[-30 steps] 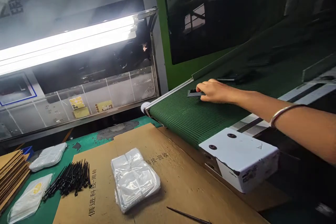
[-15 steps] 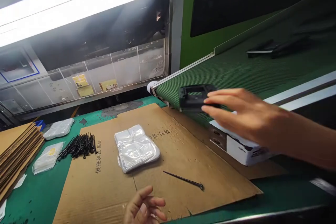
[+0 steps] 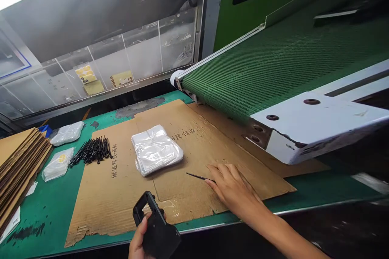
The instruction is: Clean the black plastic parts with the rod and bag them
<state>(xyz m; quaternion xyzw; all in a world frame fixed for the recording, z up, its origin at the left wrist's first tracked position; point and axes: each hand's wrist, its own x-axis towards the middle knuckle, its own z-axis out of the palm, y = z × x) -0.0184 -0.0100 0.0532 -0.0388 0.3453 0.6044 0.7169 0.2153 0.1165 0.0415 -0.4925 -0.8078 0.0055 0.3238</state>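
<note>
At the front edge of the table my left hand (image 3: pixel 138 239) grips a black plastic housing (image 3: pixel 162 232) with a rectangular opening, its thumb on the frame. My right hand (image 3: pixel 235 188) is low over the cardboard sheet (image 3: pixel 112 210), thumb and fingers closed around one end of a thin black rod (image 3: pixel 196 176). The rod's thin tip points left; its thicker end is hidden under the fingers. Left of the rod lies a bundle of clear plastic bags (image 3: pixel 158 149). Farther left is a pile of similar black rods (image 3: pixel 92 150).
A green conveyor belt (image 3: pixel 273 64) slopes down from the right, its white end bracket (image 3: pixel 328 125) jutting over the table. A blurred dark part (image 3: pixel 336 15) rides on it. Stacked cardboard (image 3: pixel 24 178) and two more bag packs (image 3: pixel 59 164) (image 3: pixel 68 132) occupy the left.
The black housing has passed from my right hand, near the belt's end, into my left hand. My right hand has come down to the single rod on the cardboard. The view has tilted downward.
</note>
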